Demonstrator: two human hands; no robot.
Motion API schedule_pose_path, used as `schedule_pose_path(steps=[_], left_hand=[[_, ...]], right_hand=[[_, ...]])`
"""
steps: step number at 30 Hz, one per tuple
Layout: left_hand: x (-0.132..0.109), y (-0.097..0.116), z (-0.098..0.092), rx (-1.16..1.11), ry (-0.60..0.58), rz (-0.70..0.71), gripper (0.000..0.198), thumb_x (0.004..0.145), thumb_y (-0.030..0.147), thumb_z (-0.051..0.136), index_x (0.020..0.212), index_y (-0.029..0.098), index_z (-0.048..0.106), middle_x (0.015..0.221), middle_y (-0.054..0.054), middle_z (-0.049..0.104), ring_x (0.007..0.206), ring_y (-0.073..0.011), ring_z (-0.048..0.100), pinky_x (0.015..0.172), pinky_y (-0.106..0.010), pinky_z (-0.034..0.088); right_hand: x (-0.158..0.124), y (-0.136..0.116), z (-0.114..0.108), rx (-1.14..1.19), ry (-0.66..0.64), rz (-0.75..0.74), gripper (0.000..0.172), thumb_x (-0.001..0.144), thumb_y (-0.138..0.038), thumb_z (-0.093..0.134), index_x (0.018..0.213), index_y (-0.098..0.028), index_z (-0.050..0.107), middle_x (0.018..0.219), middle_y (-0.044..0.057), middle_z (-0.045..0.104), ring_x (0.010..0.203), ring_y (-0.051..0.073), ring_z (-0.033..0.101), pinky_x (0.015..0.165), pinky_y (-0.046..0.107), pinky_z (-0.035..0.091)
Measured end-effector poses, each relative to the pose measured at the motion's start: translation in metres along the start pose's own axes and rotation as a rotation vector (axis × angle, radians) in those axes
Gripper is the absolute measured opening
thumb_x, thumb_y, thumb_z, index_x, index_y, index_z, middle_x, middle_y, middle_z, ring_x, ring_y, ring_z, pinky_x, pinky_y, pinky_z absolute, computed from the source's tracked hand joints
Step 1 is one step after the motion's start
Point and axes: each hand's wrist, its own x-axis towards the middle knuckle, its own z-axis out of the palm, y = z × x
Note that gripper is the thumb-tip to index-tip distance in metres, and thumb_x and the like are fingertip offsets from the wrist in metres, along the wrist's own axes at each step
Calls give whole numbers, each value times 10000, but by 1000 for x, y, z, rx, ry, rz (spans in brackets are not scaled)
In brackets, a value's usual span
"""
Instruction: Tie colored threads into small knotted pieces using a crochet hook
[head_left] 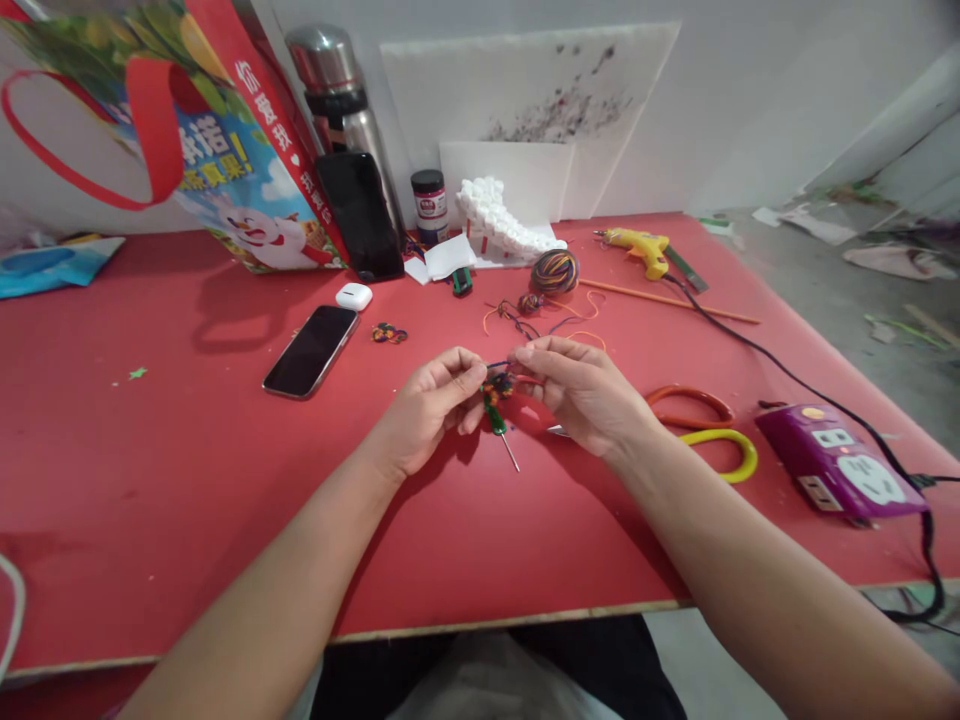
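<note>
Over the middle of the red table (187, 470), my left hand (431, 405) and my right hand (581, 390) meet on a small bundle of multicoloured cord (498, 384). The fingertips of both pinch it from either side. A small green-handled screwdriver (501, 428) points down from the bundle, its metal tip near the tabletop; the left fingers seem to grip its handle. Loose cord ends (525, 318) trail on the table just beyond the hands, leading toward a multicoloured cord ball (555, 270).
A phone (310, 350), white earbud case (354, 296) and small cord knot (388, 334) lie left of centre. Scissors with orange and yellow handles (709, 430) and a purple power strip (844, 465) sit right. A yellow glue gun (637, 248), thermos (341, 105), jar (429, 205) and printed bag (187, 130) stand behind.
</note>
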Motion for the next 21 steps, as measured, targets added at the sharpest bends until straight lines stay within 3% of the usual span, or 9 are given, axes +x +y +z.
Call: schedule_pose_path(steps=[4,9,12,17,21], left_hand=[[1,2,1,-38,20,-1,401,728,387,914,779,170,580,643,23,640,451,-75,549,437,-185,377],[0,3,1,-33,63,15,354,735,342,911,768,168,604,550,70,573,337,-28,417,373,-171,298],[0,2,0,-39,43,11,339,737,336,909,778,170,617,514,60,579,367,-62,498,379,-171,356],[2,1,-1,-48,53,2,382,711,354,930,814,157,620,693,-24,743,548,-143,706,503,-210,550],[0,1,-1,-10,49,7,369,747,370,911,829,162,618,626,-14,721,503,-131,676,482,-198,528]], right_hand=[[0,0,-1,14,20,-5,342,578,-362,1005,705,-192,737,787,19,707,755,127,658,692,257,533],[-2,-1,2,-6,10,-6,336,577,-359,998,701,-206,726,768,8,698,733,133,648,681,270,523],[-3,-2,4,-21,25,-18,347,561,-356,1002,689,-211,715,756,-8,683,716,122,630,675,266,506],[-4,-3,7,-33,12,-34,335,563,-351,996,700,-205,726,751,-17,682,708,109,612,676,254,492],[-5,-2,8,-89,-18,-93,290,599,-363,977,709,-218,751,719,-24,685,659,107,581,653,265,485]])
